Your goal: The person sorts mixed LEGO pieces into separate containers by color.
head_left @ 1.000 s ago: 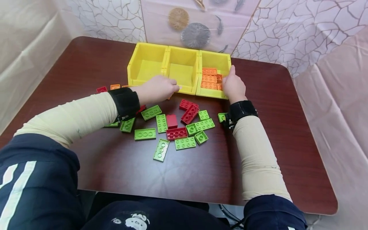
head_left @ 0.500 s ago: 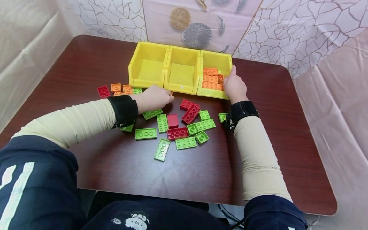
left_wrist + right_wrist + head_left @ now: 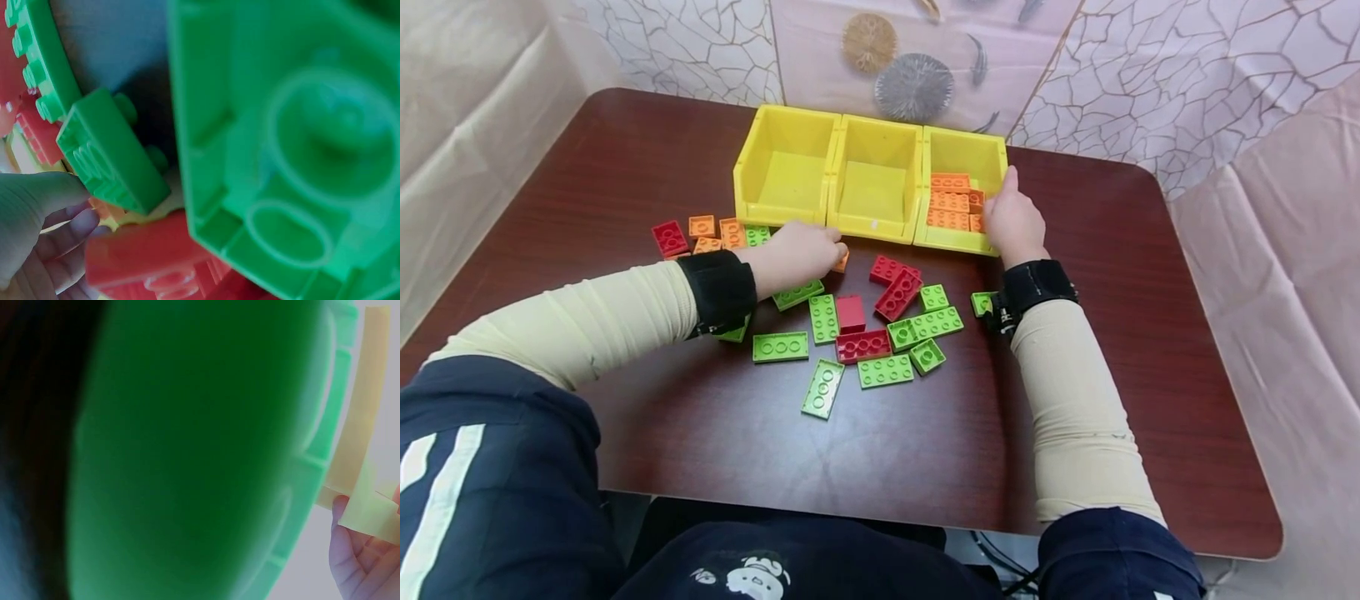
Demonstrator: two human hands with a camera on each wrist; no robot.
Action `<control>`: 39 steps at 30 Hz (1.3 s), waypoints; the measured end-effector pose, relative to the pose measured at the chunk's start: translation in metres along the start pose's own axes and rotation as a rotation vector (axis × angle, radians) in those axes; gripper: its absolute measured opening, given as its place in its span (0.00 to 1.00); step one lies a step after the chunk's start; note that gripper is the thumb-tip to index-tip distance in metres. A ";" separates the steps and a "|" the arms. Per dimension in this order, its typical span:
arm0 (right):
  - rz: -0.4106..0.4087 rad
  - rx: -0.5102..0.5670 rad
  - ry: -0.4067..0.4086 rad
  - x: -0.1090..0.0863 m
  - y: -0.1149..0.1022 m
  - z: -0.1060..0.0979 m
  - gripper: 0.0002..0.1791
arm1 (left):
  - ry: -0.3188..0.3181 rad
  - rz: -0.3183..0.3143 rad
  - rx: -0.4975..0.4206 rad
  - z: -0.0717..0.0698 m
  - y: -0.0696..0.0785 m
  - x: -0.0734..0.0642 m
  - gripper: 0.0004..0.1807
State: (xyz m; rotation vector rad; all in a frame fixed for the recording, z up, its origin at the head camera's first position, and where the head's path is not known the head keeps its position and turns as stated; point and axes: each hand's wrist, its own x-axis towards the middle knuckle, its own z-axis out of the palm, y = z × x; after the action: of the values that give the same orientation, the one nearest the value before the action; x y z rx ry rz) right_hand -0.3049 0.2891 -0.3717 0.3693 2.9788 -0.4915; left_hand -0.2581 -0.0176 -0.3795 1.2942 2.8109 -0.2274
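My left hand (image 3: 797, 254) is low over the table in front of the yellow bins, thumb and fingertips at a small orange brick (image 3: 841, 262). In the left wrist view the left hand's thumb (image 3: 59, 190) and curled fingers close in on that brick, mostly hidden behind a green brick (image 3: 112, 153). My right hand (image 3: 1017, 221) grips the right side wall of the right-hand yellow bin (image 3: 951, 240). The right wrist view shows its thumb and fingers at the bin's edge (image 3: 359, 412). Several orange bricks (image 3: 949, 202) lie inside this bin.
The left bin (image 3: 782, 179) and middle bin (image 3: 872, 192) hold no bricks. Green bricks (image 3: 780, 347) and red bricks (image 3: 862, 346) lie scattered in front; more orange bricks (image 3: 732, 233) and a red brick (image 3: 670, 239) lie left. A green brick (image 3: 982, 303) sits near the right wrist.
My left hand has moved from the front of the middle bin down and left to the orange brick, which shifted slightly. My right hand stays on the right bin.
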 end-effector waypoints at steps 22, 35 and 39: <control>0.007 -0.006 -0.008 0.002 0.001 -0.001 0.36 | 0.199 0.172 -0.073 -0.047 0.030 0.032 0.07; -0.011 -0.005 -0.003 0.003 0.004 -0.002 0.36 | 0.316 0.164 -0.004 -0.066 0.054 0.104 0.12; -0.018 -0.001 0.003 0.004 0.005 0.000 0.36 | 0.313 0.024 0.020 -0.067 0.048 0.126 0.14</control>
State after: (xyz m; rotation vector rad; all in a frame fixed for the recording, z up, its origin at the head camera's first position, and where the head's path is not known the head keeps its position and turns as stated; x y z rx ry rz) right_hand -0.3077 0.2950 -0.3739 0.3434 2.9875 -0.4915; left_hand -0.3024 0.1179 -0.3309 1.4857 3.0502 -0.0553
